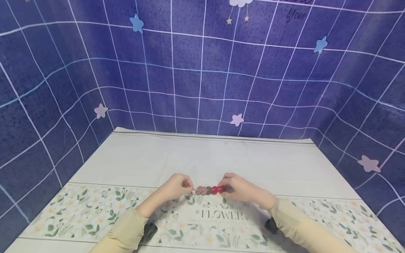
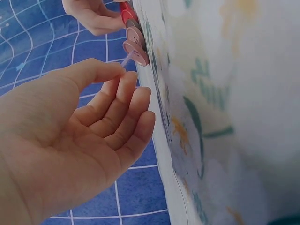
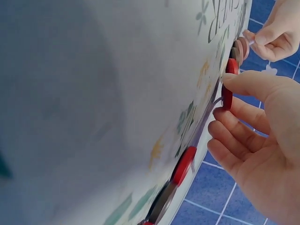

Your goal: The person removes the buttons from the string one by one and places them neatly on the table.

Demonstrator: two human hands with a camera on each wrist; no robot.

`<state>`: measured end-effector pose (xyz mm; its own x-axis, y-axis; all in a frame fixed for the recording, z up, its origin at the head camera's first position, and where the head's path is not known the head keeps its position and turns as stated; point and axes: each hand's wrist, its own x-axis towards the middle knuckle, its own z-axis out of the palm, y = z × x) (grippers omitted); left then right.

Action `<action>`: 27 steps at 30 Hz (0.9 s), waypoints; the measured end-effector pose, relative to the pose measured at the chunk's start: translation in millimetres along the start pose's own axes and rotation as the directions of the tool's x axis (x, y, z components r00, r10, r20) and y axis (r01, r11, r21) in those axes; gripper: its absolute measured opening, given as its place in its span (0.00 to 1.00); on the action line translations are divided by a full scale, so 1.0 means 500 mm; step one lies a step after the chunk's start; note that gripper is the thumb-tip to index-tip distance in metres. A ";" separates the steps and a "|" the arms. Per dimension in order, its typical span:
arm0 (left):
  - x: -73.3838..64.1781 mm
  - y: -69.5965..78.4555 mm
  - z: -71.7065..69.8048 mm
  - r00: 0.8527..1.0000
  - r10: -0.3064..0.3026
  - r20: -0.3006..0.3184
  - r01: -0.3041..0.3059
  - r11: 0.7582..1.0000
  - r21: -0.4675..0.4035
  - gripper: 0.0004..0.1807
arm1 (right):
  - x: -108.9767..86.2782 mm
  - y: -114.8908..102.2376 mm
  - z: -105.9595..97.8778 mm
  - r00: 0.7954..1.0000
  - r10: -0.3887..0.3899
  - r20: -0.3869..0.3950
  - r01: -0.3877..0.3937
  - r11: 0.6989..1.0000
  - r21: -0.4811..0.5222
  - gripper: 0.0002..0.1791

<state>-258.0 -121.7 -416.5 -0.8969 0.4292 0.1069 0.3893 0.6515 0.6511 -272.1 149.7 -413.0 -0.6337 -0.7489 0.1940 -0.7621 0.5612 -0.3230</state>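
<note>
We see a row of buttons [image 1: 209, 190] between the two hands, on the far side of the printed word FLOWER [image 1: 223, 215]. The left hand [image 1: 178, 185] pinches a pale cord [image 2: 127, 59] at the row's left end; the right hand [image 1: 239, 188] pinches a red button [image 3: 228, 89]. Right of it we find another red button [image 3: 184, 166] and a dark button [image 3: 162, 201]. We cannot tell whether the row touches the worktop [image 1: 196, 158].

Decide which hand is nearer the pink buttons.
Left. The left hand pinches a strand right beside the pink buttons; the right hand is farther along, gripping a red button.
</note>
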 end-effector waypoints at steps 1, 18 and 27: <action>0.001 0.000 0.000 1.000 -0.004 0.000 0.004 1.000 0.002 0.04 | -0.001 0.002 -0.001 1.000 0.000 -0.003 0.000 1.000 -0.002 0.14; -0.002 0.003 0.002 1.000 -0.015 -0.006 0.015 1.000 0.008 0.02 | -0.020 0.007 -0.014 1.000 0.016 -0.009 -0.016 1.000 0.006 0.15; 0.000 0.005 0.002 1.000 -0.027 -0.002 0.027 1.000 0.002 0.02 | -0.030 0.006 -0.023 1.000 0.020 -0.023 -0.020 1.000 -0.010 0.15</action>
<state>-256.6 -119.4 -415.6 -0.9075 0.4101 0.0913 0.3657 0.6641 0.6520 -266.4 166.5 -406.2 -0.6518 -0.7290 0.2090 -0.7503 0.5799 -0.3175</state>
